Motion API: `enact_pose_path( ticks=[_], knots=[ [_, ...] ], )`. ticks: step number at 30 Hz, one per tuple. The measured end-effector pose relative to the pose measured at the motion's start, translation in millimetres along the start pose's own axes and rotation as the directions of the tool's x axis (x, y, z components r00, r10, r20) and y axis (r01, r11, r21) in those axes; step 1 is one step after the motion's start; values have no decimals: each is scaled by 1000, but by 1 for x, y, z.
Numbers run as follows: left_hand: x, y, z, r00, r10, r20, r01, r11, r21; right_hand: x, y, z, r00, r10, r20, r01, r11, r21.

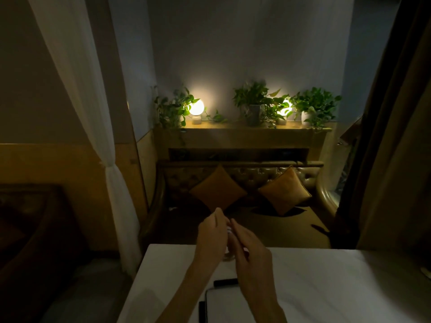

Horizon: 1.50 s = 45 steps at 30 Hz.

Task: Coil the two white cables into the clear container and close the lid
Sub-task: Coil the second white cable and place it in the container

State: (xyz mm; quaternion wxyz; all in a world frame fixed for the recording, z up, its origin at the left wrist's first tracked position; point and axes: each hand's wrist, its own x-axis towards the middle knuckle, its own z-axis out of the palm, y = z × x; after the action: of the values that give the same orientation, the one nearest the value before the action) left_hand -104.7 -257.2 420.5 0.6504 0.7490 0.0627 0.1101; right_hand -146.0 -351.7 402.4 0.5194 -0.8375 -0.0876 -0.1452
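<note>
The room is dim, and most of what I am working on is hidden behind my own hands. Between them, at about 12 o'clock from my wrists, a small pale bit of white cable [229,228] shows, too blurred to make out how much is coiled. Below it a faint rounded glint at the far edge of the white table [326,287] may be the clear container [228,255]; my right palm covers most of it, so I cannot tell whether its lid is on.

My left hand [213,231] is raised, its fingers drawn together near the cable, though I cannot tell whether they are actually pinching it. My right hand [250,255] lies just beside it at 3 o'clock, fingers loosely curled and slightly apart, tips towards the same spot; whether they grip anything is unclear.

Near me, at 6 o'clock, a white tablet-like slab [224,306] is cut off by the frame, with a dark bar [225,282] just beyond it. The table to 3 o'clock is open.
</note>
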Motion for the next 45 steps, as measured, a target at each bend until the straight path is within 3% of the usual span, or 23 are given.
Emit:
enact_pose_path(
  ticks=[2, 4, 8, 13, 17, 21, 24, 39, 45],
  knots=[
    [-6, -3, 3, 989, -3, 149, 7, 1000, -30, -1, 0, -3, 990, -127, -54, 124, 990, -63],
    [-7, -3, 2, 969, -46, 245, 68, 994, -81, -1, 1, -7, 990, -134, -41, 134, 991, -2],
    [-4, -2, 0, 954, -131, 269, 160, 983, -86, 1, 5, -6, 983, -157, -99, 164, 985, 59],
    [-4, 1, -3, 936, -171, 309, 179, 984, 2, 2, 5, -16, 994, -95, 52, 85, 983, 160],
    [-3, 2, -19, 830, -275, 486, 327, 945, -23, 6, 7, -28, 983, -57, 172, 20, 977, 211],
    [-5, 0, -37, 736, -250, 629, 382, 920, -81, 4, 11, -42, 965, -26, 259, -37, 972, 232],
    [-11, 2, -43, 658, -228, 718, 441, 890, -121, 3, 10, -46, 971, -32, 235, -15, 980, 199],
    [-25, 21, -68, 614, -117, 780, 255, 965, -56, -3, 1, -65, 948, -103, 302, 0, 946, 324],
    [-44, 40, -61, 724, 0, 689, -175, 967, 184, -5, -7, -70, 948, -150, 279, 46, 937, 347]
  ],
)
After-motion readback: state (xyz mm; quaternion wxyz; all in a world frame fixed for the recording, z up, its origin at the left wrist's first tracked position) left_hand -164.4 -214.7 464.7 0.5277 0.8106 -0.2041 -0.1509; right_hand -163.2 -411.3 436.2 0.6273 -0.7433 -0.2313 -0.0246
